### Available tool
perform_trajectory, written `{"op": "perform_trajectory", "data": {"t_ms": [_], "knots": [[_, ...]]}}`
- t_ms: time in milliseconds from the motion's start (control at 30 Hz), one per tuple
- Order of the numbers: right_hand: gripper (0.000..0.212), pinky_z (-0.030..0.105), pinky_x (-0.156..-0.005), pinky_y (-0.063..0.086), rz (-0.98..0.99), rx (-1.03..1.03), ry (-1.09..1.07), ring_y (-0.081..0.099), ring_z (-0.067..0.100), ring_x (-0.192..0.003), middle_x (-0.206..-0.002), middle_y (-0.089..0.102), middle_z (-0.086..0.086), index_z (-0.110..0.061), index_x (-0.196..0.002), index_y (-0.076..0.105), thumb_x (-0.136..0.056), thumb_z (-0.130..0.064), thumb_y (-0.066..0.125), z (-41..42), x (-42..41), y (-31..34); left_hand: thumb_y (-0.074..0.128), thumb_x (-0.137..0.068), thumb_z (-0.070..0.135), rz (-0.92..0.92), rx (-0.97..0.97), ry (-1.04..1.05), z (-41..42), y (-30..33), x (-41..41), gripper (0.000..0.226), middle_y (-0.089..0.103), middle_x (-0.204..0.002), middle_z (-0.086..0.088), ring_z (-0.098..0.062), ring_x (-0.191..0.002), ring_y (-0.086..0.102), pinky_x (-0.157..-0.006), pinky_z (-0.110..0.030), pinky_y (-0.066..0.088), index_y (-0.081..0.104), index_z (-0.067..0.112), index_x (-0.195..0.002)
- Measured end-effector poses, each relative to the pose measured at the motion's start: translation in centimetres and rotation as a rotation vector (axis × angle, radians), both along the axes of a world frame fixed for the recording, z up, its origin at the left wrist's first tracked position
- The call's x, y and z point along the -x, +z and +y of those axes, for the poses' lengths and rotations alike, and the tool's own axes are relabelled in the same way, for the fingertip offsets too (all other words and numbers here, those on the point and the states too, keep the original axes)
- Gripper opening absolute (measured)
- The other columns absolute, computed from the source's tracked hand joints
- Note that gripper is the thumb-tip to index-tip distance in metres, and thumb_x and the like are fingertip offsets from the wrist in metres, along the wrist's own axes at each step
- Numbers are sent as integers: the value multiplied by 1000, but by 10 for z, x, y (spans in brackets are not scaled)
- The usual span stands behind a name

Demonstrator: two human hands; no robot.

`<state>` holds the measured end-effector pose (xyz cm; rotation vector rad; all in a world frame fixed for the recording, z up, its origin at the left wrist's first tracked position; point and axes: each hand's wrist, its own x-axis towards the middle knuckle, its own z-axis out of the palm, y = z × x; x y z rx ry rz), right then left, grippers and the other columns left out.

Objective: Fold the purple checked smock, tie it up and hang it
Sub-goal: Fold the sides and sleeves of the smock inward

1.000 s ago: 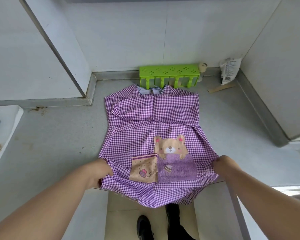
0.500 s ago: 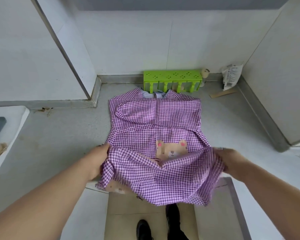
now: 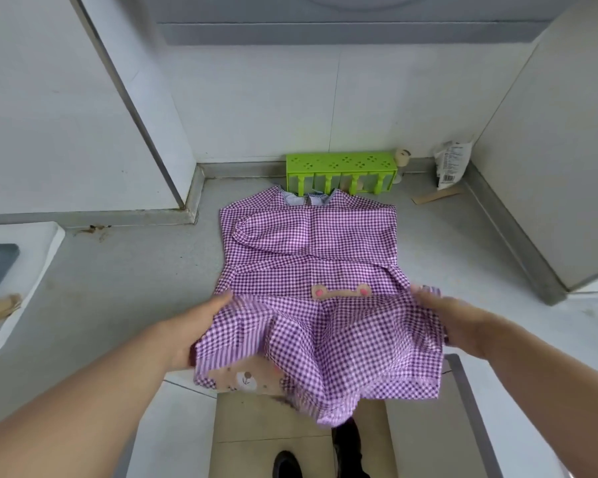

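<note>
Grey desk tucked into a white-walled corner, pretty bare apart from the smock (image 3: 311, 257) spread down the middle of it. Collar end points at the back edge, just in front of a green plastic rack (image 3: 340, 165) against the wall, and the hem end hangs off the front edge toward the person. So its long axis runs back-to-front, straight away from the body, which looks like the handy way round for folding bottom to top.

Left hand (image 3: 201, 322) has its fingers closed on the left side of the hem, right hand (image 3: 453, 315) is pinched on the right side, and both are holding the lower part raised and turned over, so the inside of the cloth faces up and only the ears of the bear patch (image 3: 340, 291) peek out above the fold. I'd guess gripping both sides at once keeps the hem level so the fold lands square.

Sleeves look already folded across the chest. Tying and hanging aren't done yet.

Over in the back right corner there's a crumpled packet (image 3: 451, 163), well clear.
</note>
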<state>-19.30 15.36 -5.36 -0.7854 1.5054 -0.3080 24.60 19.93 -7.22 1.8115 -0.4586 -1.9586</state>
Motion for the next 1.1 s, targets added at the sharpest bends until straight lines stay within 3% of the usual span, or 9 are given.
{"op": "perform_trajectory", "data": {"t_ms": [133,267,400,533,600,700,767,867,1100], "knots": [[29,37,-78,62,163,-24,116,74,26,-94,-105,75,8,-7,-123,60,-103,-27,63,17,-12,3,71,-92,32,-82,38,-79,8,9,9,50,77,-118,-22,-39,-113,72,-111,-58,48,67,3,-132],[60,48,-90,58,-101,48,-306,76,39,-95,-105,77,24,-1,-116,70,-103,-56,50,4,-19,32,57,-98,53,-77,152,105,-6,33,13,54,78,-105,-22,-36,-86,77,-90,-49,55,79,5,-95],[42,55,-101,54,9,-61,-69,76,39,-101,-111,77,18,-2,-131,61,-107,-35,53,18,-28,38,36,-97,78,11,105,15,0,30,16,83,76,-122,-20,-41,-114,71,-100,-52,54,82,11,-115],[31,46,-78,57,-108,17,-313,77,39,-91,-109,77,22,5,-128,60,-109,-15,46,24,-44,39,42,-90,53,223,184,59,-2,32,23,61,74,-99,-22,-33,-82,67,-73,-37,51,80,8,-104],[36,45,-76,54,46,28,-263,69,38,-113,-134,67,23,-4,-135,59,-110,-26,46,16,-61,38,51,-82,37,234,223,19,-4,31,27,50,73,-105,-22,-33,-82,69,-71,-38,55,71,9,-117],[58,40,-118,27,92,93,-270,21,32,-157,-172,14,16,-3,-159,13,-112,-35,24,33,-51,25,57,-74,18,109,260,-2,-9,23,32,54,72,-116,-17,-32,-97,68,-87,-43,53,64,9,-127],[53,39,-108,46,133,196,-314,54,28,-137,-162,42,13,-14,-160,28,-111,-30,40,14,-56,21,55,-80,11,69,277,1,-13,21,35,49,69,-117,-21,-36,-104,64,-96,-50,50,65,6,-128],[49,25,-51,58,-45,286,-482,76,13,-67,-114,70,4,-23,-150,45,-105,-11,59,13,-44,27,40,-83,-12,-60,350,43,-20,20,39,50,74,-109,-18,-34,-97,70,-85,-45,58,69,10,-117],[62,44,-85,65,-318,203,-506,74,40,-105,-117,74,24,3,-118,72,-86,24,23,3,-42,28,52,-88,-8,-347,504,44,-42,39,47,45,72,-110,-15,-34,-90,71,-74,-45,59,56,23,-120]]}}
